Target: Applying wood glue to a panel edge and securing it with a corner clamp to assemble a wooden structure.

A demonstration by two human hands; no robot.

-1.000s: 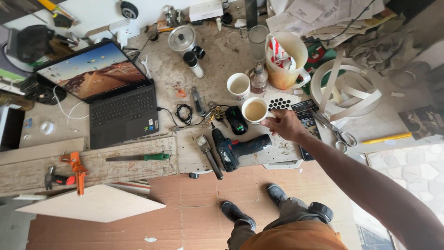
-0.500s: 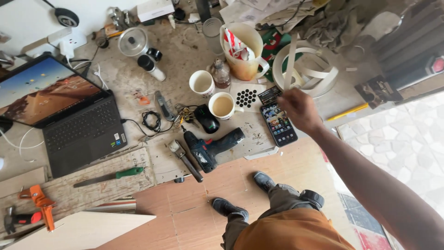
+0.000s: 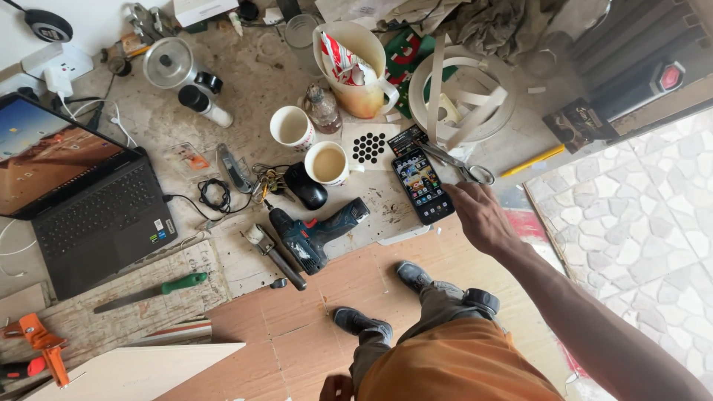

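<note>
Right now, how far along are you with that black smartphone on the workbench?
Done: the black smartphone lies flat, screen lit, near the white cup of pale drink. In hand: the open right hand reaches its lower edge, holding nothing; contact is unclear. Left: the phone is not yet gripped or lifted.

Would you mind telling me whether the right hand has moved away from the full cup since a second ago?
Yes. The right hand left the full cup and now hovers right of the smartphone.

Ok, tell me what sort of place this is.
Probably a home or small carpentry workshop: a cordless drill, a chisel and an orange clamp lie on a rough, cluttered workbench, beside a laptop and cups.
</note>
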